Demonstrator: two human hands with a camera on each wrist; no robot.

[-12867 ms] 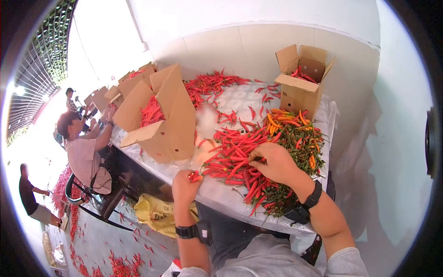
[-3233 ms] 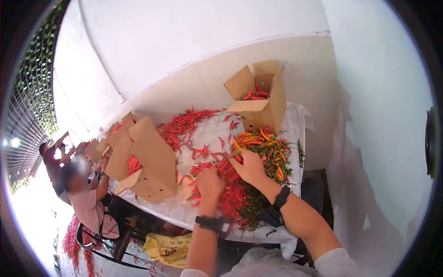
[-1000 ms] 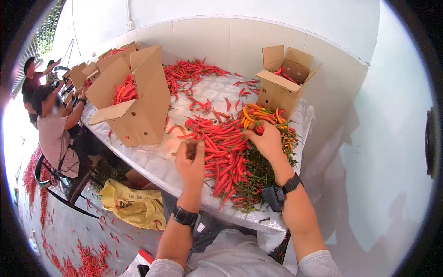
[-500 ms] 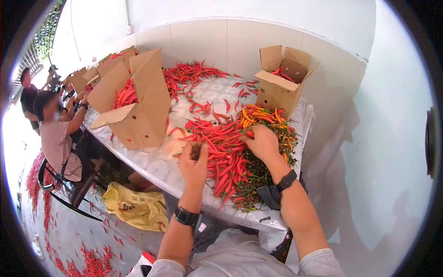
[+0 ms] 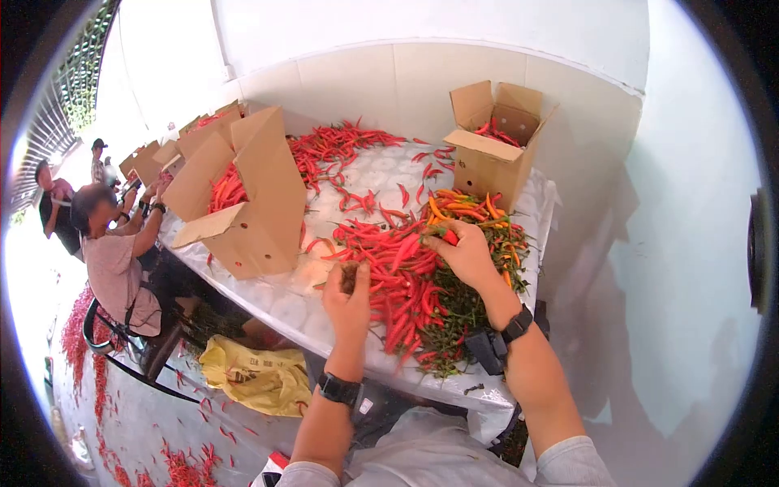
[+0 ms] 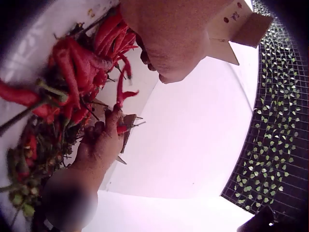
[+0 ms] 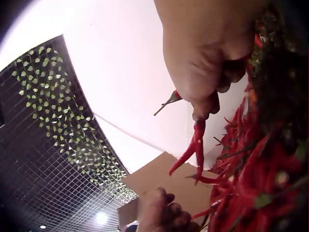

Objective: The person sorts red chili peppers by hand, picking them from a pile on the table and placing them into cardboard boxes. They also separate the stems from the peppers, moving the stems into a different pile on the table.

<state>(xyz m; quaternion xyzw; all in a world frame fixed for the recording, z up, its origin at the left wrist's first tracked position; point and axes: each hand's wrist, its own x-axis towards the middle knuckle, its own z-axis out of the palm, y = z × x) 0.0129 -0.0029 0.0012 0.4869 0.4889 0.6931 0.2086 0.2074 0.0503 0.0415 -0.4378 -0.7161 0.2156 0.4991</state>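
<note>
Red chilies (image 7: 196, 147) pinched at fingertips of right hand (image 5: 469, 253), over border between red chili pile (image 5: 402, 308) and heap of green stems (image 5: 458, 316). Left hand (image 5: 347, 308) held at pile's left edge, fingers curled; whether anything is gripped there cannot be told. Orange chilies (image 5: 456, 203) heaped beyond right hand. Pile borne by white-covered table (image 5: 284, 307). Red chilies also contained in two open cartons: small carton (image 5: 485, 173) behind orange heap, larger carton (image 5: 272, 231) at left.
</note>
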